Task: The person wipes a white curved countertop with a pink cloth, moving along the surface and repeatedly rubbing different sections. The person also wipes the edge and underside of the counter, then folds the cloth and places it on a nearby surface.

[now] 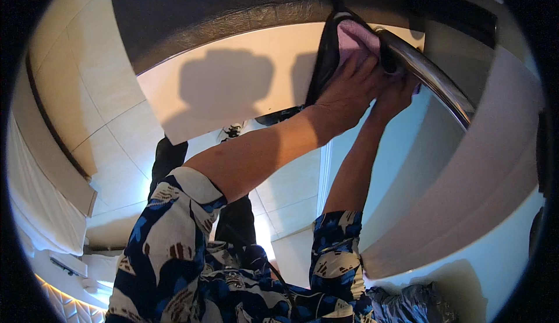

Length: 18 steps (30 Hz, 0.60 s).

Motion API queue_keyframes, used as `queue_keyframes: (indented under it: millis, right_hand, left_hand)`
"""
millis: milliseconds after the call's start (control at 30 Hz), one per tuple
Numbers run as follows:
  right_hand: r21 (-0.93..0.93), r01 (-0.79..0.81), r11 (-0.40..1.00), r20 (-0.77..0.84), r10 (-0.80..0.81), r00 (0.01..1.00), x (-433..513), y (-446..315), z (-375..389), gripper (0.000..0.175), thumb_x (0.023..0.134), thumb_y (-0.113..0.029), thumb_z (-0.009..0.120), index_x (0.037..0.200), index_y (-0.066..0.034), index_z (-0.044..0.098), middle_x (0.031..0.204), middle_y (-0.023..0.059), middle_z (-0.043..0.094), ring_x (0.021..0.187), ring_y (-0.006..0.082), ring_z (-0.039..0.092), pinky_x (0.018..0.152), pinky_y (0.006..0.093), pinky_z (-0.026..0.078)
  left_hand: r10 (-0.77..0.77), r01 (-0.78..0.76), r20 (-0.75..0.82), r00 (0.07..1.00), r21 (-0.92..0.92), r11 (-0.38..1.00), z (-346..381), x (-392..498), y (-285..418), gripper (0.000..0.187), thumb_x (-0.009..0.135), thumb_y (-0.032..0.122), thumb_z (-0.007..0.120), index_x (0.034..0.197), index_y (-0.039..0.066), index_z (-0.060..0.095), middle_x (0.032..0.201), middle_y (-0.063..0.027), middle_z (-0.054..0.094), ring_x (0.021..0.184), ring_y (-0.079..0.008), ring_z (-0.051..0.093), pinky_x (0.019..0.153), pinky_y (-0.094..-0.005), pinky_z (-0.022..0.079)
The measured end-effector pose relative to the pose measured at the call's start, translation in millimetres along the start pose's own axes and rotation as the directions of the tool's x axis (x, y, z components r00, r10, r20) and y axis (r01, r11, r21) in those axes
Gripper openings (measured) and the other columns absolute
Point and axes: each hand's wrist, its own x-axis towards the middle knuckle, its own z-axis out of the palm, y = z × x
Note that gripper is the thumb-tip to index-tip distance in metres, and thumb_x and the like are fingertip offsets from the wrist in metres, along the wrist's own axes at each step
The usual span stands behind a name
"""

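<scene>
My left hand (360, 76) reaches up and across, its fingers bent over a pink cloth (356, 37). Around that cloth is black fabric (322, 65), hanging down on its left side and rising to a thin tip above. Just to the right and lower, my right hand (395, 96) is close against my left one, under a shiny curved metal bar (430, 72). Its fingers are partly hidden by the bar and the dark material, so what they hold cannot be made out.
A pale panel (227, 83) bearing shadows lies below a dark brown leather-like surface (218, 0). Floor tiles (126, 135) show at left, with a black-and-white shoe (233, 130) beyond the panel's edge. Dark crumpled fabric (412, 303) is at lower right, white drapery (43, 192) at far left.
</scene>
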Motion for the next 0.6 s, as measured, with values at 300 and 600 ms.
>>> queue_keyframes:
  millis: [300, 600]
  right_hand:
    - [-0.282, 0.1, 0.954, 0.114, -0.071, 0.991, 18, 44, 36, 0.04, 0.094, -0.023, 0.048, 0.127, -0.0008, 0.047, 0.128, 0.022, 0.051, 0.117, 0.0348, 0.048, 0.1, 0.0428, 0.037]
    - [-0.234, 0.217, 0.948, 0.387, -0.114, 0.915, -80, -117, 76, 0.058, 0.085, -0.043, 0.056, 0.125, -0.0026, 0.049, 0.144, 0.0277, 0.031, 0.138, 0.0454, 0.016, 0.109, 0.061, 0.008]
  left_hand:
    - [-0.04, 0.031, 0.106, 0.994, 0.083, 0.996, -24, -6, -12, 0.061, 0.079, 0.03, 0.063, 0.135, 0.013, 0.047, 0.143, -0.0097, 0.037, 0.137, -0.0306, 0.023, 0.111, -0.0538, 0.017]
    - [-0.135, 0.094, 0.1, 0.986, 0.343, 0.935, -144, -56, -109, 0.052, 0.081, 0.042, 0.063, 0.126, 0.016, 0.057, 0.142, -0.0117, 0.041, 0.135, -0.0292, 0.033, 0.107, -0.0536, 0.025]
